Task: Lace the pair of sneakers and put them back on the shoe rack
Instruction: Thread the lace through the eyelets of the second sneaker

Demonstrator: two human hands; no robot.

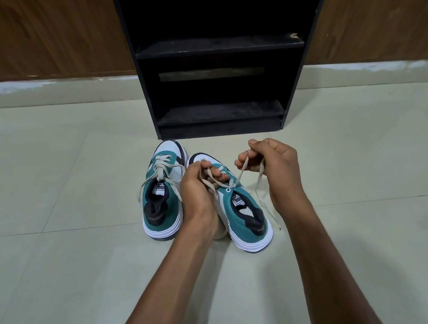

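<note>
Head view: both sneakers sitting on floor (59, 255) just in front of shoe rack (216, 88). Left sneaker (162, 193) laced already. Left hand (197, 189) gripping right sneaker (241, 211) over its tongue, right hand (273, 161) pinching lace (242, 170) beside it, pulling up and right.

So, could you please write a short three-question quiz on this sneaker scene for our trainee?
1. True or false: both sneakers already stand on the rack.
2. Which hand pulls the lace up and away from the right sneaker: A) left, B) right?
3. Fill in: the left sneaker lies on the ____.

Key:
1. False; both are on the floor before the rack.
2. B; the right hand pinches the lace, while the left hand grips the laces over the shoe.
3. Floor.
</note>
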